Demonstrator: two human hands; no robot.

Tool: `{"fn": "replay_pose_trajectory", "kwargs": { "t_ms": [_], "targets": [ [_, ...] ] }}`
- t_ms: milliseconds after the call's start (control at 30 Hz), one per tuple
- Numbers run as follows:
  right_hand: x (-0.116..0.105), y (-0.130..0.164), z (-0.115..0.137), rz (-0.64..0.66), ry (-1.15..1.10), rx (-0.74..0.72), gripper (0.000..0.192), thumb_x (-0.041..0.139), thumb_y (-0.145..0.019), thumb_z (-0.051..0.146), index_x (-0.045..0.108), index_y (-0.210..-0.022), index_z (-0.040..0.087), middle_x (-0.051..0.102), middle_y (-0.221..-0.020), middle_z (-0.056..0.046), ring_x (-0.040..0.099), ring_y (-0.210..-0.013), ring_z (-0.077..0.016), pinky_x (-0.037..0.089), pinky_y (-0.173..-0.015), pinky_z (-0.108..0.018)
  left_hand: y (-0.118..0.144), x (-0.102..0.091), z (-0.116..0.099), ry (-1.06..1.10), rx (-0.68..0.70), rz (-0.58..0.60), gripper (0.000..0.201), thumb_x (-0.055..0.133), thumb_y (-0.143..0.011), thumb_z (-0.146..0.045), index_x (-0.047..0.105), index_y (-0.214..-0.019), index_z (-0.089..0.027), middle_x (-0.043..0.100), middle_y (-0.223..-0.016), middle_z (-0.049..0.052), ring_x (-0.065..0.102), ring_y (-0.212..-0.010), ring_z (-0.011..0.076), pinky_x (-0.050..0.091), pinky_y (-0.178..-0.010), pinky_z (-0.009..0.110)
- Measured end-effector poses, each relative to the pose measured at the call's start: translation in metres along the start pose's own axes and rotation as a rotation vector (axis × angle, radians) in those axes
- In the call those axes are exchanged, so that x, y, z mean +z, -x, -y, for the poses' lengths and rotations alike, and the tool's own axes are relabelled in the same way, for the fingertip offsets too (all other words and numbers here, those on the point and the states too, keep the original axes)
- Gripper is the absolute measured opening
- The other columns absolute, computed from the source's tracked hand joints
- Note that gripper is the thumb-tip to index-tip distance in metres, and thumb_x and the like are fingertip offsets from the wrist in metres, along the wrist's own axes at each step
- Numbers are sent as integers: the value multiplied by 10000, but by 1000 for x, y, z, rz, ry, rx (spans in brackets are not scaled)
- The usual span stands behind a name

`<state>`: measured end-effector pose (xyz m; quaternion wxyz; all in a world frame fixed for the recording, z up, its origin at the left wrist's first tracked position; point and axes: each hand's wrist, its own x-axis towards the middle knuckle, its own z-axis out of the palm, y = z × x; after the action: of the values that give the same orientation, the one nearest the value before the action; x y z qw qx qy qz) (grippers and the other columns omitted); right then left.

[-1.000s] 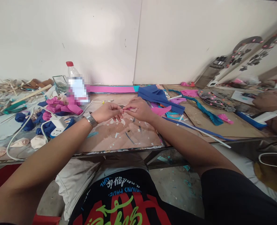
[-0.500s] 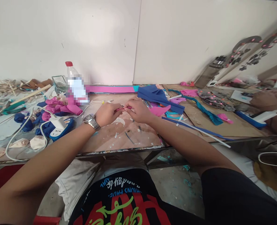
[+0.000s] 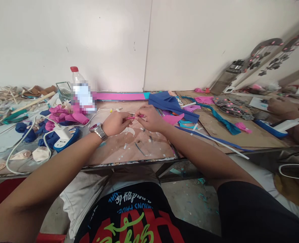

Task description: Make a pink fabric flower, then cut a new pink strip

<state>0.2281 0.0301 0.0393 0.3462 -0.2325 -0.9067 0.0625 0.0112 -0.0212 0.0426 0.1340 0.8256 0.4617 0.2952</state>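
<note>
My left hand [image 3: 115, 123] and my right hand [image 3: 148, 118] meet above the middle of the worktable [image 3: 139, 145]. Both pinch a narrow pink strip [image 3: 131, 117], its short visible part stretched between the fingertips; it looks like folded or rolled fabric. The strip's ends are hidden in my fingers. A wider pink fabric piece [image 3: 174, 118] shows just right of my right hand; I cannot tell whether it joins the strip. Behind that hand lies dark blue fabric [image 3: 164, 101]. A metal watch is on my left wrist.
At left are rolled pink flowers [image 3: 59, 114], a blue power strip [image 3: 64, 143] with a looping white cable, and a bottle [image 3: 75, 72]. Cardboard [image 3: 212, 130] on the right carries a teal strip [image 3: 225, 121]. Another person's hands [image 3: 282, 107] are at far right.
My fingers have shifted slightly around the pink strip, and a little more of it shows between them. Otherwise the table looks the same.
</note>
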Motion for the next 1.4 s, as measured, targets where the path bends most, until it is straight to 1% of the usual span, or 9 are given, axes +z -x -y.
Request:
{"fn": "replay_pose_trajectory", "kwargs": {
  "t_ms": [133,333,700,833,900,1033,1167,1233,1400],
  "targets": [
    [-2,0,-1,4,-7,0,145,607,-916,292,689,-846,195,729,-841,-42,614,-897,-230,356,-863,-376,0,-1,1,108,-35,54,298,576,-949,-430,692,-833,-181,776,-790,21,738,-701,157,487,-620,238],
    [1,0,-4,-4,-25,-49,169,654,-916,357,734,-892,210,749,-846,-26,645,-885,-218,368,-869,-366,-1,4,6,189,-21,100,340,559,-956,-470,696,-832,-186,771,-789,30,734,-703,153,528,-632,240],
    [-3,-1,0,-24,18,-69,176,624,-937,349,755,-922,232,767,-865,-40,654,-888,-228,378,-907,-403,-3,3,-1,531,-171,170,390,664,-884,-521,679,-852,-132,768,-846,102,733,-709,171,532,-588,251],
    [-5,-1,1,-17,74,-91,207,591,-960,337,755,-884,236,776,-884,-43,649,-898,-229,360,-929,-421,-3,0,-3,679,-233,215,473,623,-894,-596,674,-889,-125,772,-898,139,750,-744,202,546,-598,280],
    [-5,-1,1,-13,95,-111,232,575,-976,346,755,-877,237,775,-881,-46,642,-898,-229,358,-929,-424,-4,0,-4,696,-260,213,494,635,-878,-616,669,-878,-124,771,-889,143,749,-740,205,542,-594,282],
    [-5,-1,0,-53,89,-120,240,590,-982,376,763,-899,232,769,-860,-45,638,-877,-224,352,-923,-425,-3,0,-3,529,-199,133,438,663,-869,-581,669,-853,-143,765,-812,99,728,-707,184,521,-589,266],
    [-3,0,1,-53,74,-85,253,610,-969,412,760,-890,224,767,-852,-47,637,-901,-234,345,-923,-422,-1,-1,-1,83,-6,-1,342,532,-974,-464,700,-865,-187,763,-773,27,668,-642,144,463,-628,261],
    [-2,0,2,-42,56,-64,247,608,-965,406,748,-881,220,767,-863,-48,636,-921,-238,346,-925,-418,0,-3,-1,-99,72,-35,324,499,-995,-416,712,-873,-204,763,-775,6,651,-630,142,429,-644,268],
    [-2,0,4,-17,39,-29,190,604,-940,338,712,-848,213,747,-846,-42,622,-931,-243,333,-919,-411,0,-2,1,-211,134,-27,324,468,-1015,-414,712,-926,-220,768,-808,9,680,-697,171,412,-679,278]
  ]
}}
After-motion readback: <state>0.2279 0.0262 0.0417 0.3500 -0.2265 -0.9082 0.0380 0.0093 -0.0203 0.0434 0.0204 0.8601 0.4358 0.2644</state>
